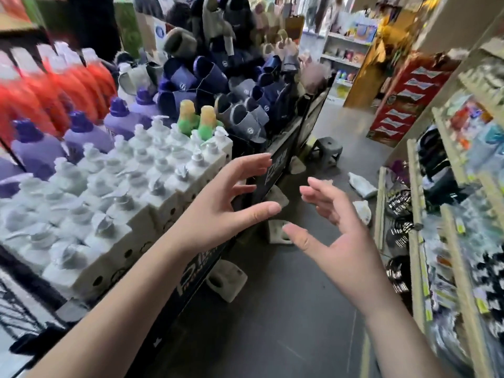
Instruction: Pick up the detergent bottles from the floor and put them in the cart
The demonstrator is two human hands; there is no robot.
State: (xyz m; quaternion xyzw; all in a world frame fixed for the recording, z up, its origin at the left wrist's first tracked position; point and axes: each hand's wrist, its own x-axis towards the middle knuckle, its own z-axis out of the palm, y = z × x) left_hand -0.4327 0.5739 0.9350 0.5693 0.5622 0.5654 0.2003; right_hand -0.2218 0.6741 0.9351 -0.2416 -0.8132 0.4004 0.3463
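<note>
White pump bottles in black cart

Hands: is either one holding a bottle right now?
No, the left hand and the right hand are both spread open and empty, while a white bottle lies on the floor.

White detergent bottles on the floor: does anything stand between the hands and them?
Nothing visible does. The left hand and right hand hover open over the grey floor; white plastic bottles lie uncovered along the black cart panel.
</note>
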